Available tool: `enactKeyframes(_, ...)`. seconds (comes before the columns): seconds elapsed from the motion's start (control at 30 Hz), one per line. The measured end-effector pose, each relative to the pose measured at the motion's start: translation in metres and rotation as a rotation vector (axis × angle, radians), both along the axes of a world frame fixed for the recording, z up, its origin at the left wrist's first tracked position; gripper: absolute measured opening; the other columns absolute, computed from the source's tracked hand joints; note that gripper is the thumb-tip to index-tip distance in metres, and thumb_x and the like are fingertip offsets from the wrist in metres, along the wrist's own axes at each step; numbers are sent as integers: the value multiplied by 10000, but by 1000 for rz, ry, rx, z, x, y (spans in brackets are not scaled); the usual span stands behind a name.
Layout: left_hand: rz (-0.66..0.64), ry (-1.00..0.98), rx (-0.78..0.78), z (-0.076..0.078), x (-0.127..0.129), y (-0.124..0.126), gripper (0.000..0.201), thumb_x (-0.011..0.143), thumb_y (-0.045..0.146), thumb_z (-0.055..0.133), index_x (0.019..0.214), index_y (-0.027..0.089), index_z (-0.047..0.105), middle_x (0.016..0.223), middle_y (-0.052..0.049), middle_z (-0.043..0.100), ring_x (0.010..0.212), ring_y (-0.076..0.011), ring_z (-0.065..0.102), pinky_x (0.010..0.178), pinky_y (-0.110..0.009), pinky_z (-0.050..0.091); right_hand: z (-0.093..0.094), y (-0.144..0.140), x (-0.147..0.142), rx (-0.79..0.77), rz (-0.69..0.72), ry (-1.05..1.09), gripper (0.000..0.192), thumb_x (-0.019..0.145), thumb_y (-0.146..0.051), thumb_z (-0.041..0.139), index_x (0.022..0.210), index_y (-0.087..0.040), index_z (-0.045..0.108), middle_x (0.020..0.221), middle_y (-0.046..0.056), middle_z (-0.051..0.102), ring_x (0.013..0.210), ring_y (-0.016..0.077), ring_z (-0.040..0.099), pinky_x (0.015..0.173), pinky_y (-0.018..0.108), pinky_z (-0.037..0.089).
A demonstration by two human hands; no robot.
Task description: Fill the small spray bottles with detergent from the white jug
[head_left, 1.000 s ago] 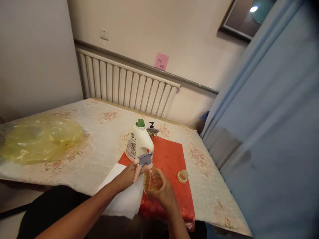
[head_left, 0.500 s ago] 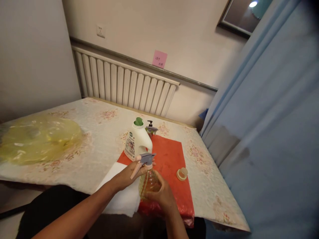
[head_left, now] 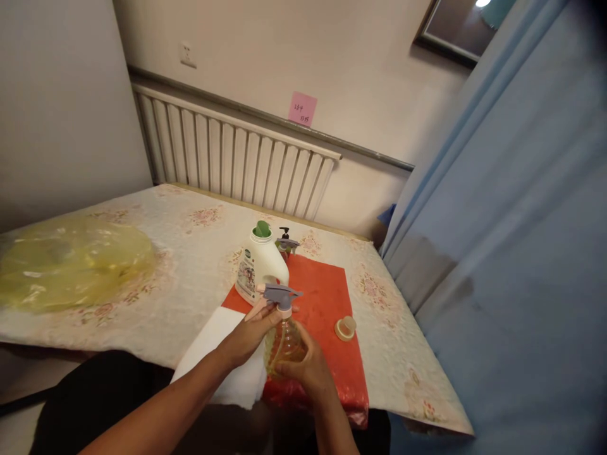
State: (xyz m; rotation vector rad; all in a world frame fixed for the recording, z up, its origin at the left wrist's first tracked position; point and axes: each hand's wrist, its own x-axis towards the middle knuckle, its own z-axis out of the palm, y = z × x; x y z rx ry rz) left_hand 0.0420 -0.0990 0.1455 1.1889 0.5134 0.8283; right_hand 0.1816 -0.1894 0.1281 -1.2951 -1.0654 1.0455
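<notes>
A blue curtain (head_left: pixel 497 240) is cut off by the right edge; its upper corner is lost in dark blur. The flowered cloth (head_left: pixel 190 265) is spread wide, its left end cut off. The radiator (head_left: pixel 227 148) is seen behind, its lower part hidden. A yellow plastic bag (head_left: pixel 76 262) is cropped at left; its contents cannot be made out. The red sheet (head_left: pixel 322 303) is partly covered by the right hand (head_left: pixel 310 366), the white towel (head_left: pixel 208 344) by the left forearm. A picture frame (head_left: pixel 455 31) is cropped above and overlapped by the curtain.

An open white jug (head_left: pixel 258 262) is stood at the sheet's far left corner; its label is too small to be read. In front of it, the spray bottle (head_left: pixel 287 341) is held upright over the near sheet and towel. Its neck is pinched by the left hand (head_left: pixel 249 335), most fingers hidden behind; its body is clasped between spread right fingers, some unseen. Whether its base is supported cannot be told. Behind the jug, a black pump (head_left: pixel 284 232) and a grey spray head (head_left: pixel 288 243) are glimpsed, their bottles mostly blocked. Writing on the pink note (head_left: pixel 302 109) is barely legible. A pale cap (head_left: pixel 346 328) is left on the sheet's right edge.
</notes>
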Motion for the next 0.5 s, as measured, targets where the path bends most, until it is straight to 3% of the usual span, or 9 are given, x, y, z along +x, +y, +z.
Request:
enactKeyframes(0.17,44,-64,46,-2,2,1,477,823,446,747,1236,220,668,1283,-100,686,1274,-305,569,1118,-432,397,1,1,-1,-17,3,16,803,499,-124,806,1271,-236,615,1172,51,737,1076,278,688,944,407,549)
enactKeyframes(0.27,52,-89,28,-5,5,3,422,849,435,719,1198,199,687,1241,-105,704,1273,-306,569,1115,-439,400,-1,1,-1,-10,0,18,781,500,-127,802,1253,-232,624,1169,50,741,1079,280,690,944,409,551)
enactKeyframes(0.37,33,-60,67,-8,5,5,389,897,478,650,1153,193,715,1269,-109,687,1274,-300,564,1119,-418,391,-1,2,1,11,-10,14,778,492,-141,827,1240,-233,634,1171,52,742,1087,286,690,946,411,552)
enactKeyframes(0.5,18,-20,40,-5,6,4,426,858,446,712,1217,219,682,1208,-87,717,1189,-294,616,1061,-397,431,-1,2,4,6,-13,-24,788,503,-146,833,1257,-248,627,1175,45,740,1098,287,687,956,417,549)
